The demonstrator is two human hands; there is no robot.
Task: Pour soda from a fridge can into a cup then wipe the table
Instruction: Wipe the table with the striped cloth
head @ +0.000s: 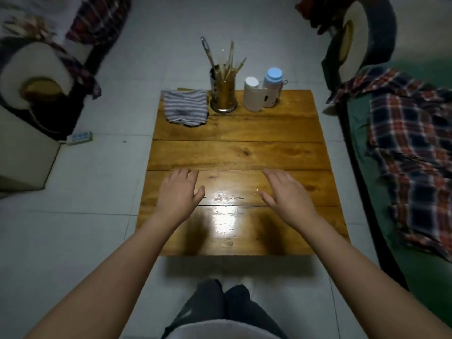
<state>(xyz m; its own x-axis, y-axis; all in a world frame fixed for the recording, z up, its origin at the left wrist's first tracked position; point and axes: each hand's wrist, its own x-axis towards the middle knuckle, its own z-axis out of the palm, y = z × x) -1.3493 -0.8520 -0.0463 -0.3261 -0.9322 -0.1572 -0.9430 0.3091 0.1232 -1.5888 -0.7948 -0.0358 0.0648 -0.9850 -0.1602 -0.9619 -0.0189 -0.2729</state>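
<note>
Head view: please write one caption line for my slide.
Both hands, left and right, hover open over wooden table; striped cloth lies at far-left corner.

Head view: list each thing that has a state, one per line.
Left hand: open, fingers straight, empty.
Right hand: open, empty.
Striped cloth: folded, at far left corner of the table.
White cup: upright.
Blue-capped bottle: upright, capped.
Utensil holder: upright, holding utensils.
</note>
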